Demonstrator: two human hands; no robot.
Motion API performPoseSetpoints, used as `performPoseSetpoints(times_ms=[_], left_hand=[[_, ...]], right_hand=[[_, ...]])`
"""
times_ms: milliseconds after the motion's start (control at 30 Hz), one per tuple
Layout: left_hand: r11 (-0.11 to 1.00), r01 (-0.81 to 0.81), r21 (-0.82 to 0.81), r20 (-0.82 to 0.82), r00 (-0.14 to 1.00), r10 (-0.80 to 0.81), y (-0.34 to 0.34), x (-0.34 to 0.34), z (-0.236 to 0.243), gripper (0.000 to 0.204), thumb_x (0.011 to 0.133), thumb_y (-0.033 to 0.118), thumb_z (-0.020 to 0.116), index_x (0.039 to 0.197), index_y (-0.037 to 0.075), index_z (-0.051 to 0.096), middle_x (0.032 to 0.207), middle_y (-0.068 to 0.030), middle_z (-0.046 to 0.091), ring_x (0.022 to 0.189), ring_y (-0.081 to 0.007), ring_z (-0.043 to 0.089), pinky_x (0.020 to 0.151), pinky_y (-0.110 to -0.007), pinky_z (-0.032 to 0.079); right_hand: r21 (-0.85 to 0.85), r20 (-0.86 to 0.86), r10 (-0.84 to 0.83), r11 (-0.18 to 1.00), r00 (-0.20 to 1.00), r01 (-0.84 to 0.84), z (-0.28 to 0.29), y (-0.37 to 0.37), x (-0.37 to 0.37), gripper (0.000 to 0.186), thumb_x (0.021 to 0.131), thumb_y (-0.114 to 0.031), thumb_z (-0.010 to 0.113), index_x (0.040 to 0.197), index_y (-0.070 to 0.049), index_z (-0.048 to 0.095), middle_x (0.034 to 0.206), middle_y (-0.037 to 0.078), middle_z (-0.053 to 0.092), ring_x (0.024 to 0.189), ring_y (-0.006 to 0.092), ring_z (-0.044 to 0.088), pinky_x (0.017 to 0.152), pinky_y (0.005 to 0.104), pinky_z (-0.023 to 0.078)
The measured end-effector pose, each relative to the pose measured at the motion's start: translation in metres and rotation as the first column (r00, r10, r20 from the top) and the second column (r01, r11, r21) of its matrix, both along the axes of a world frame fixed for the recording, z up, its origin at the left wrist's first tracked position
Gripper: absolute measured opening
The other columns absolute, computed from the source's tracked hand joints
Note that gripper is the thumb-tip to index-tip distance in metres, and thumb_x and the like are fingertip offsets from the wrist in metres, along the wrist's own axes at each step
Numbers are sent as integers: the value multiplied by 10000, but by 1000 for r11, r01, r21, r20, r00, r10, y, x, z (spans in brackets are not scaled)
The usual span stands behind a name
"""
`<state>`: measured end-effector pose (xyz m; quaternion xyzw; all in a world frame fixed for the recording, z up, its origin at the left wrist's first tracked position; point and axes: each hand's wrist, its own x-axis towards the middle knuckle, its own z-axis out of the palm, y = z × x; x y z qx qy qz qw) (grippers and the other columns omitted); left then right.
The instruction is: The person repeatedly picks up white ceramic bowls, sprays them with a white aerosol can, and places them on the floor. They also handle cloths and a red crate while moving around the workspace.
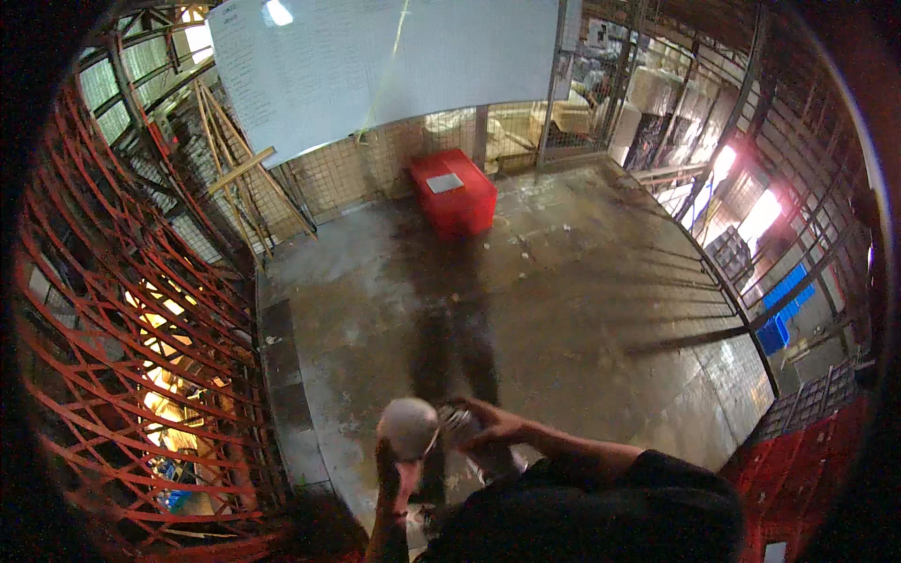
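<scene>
Low in the middle, my left hand [404, 477] is closed around the underside of a round, pale, dome-like object [409, 427] about as wide as the hand. Whether it is a ball or a hollow shell, I cannot tell. My right hand [493, 424] comes in from the right with bent fingers around a small greyish, crinkled thing [459, 428]. Blur and the fingers hide its kind. The two held things are side by side, and I cannot tell whether they touch.
Ahead on the wet-looking concrete floor [554, 310] stands a red box [477, 208] with a white sheet on top. Behind it hangs a large whiteboard [394, 66]. Red metal latticework [103, 375] lines the left; wooden poles [225, 155] lean nearby. Blue crates [786, 291] are at the right.
</scene>
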<state>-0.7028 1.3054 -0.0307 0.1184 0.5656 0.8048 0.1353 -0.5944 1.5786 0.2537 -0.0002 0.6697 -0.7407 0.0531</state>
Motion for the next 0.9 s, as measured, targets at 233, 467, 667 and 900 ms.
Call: performPoseSetpoints(times_ms=[233, 467, 667, 900], left_hand=[[855, 420, 305, 459, 722, -518, 97, 4, 143, 650, 944, 483, 587, 1473, 161, 387, 1451, -103, 460, 1270, -302, 492, 964, -415, 483], [804, 521, 286, 496, 637, -590, 100, 17, 127, 654, 949, 498, 578, 1474, 162, 383, 1451, -104, 459, 1278, -300, 486, 1000, -446, 460], [780, 543, 309, 518, 592, -617, 88, 1, 137, 657, 953, 511, 570, 1476, 162, 379, 1450, -105, 458, 1286, -297, 481, 1031, -474, 441], [792, 555, 254, 450, 657, -604, 85, 0, 116, 678, 934, 559, 582, 1466, 194, 373, 1451, -102, 437, 1286, -319, 481, 1012, -551, 454]], right_hand=[[-13, -28, -275, 961, 961, 275, 14, 39, 50, 880, 745, -176, 832, 1486, -89, 364, 1389, 97, 497, 1285, 198, 458, 1071, 353, 383], [-267, 78, -424, 863, 902, 429, -2, 17, 88, 905, 740, -237, 842, 1491, -94, 358, 1368, 102, 516, 1231, 200, 506, 1040, 350, 411], [-205, 8, -450, 874, 893, 441, 4, -4, 84, 900, 738, -269, 827, 1485, -83, 362, 1431, 100, 464, 1316, 214, 437, 1096, 362, 358], [-176, -6, -431, 889, 902, 423, 1, -10, 88, 922, 759, -236, 849, 1505, -99, 324, 1438, 76, 462, 1317, 204, 431, 1105, 380, 364]])
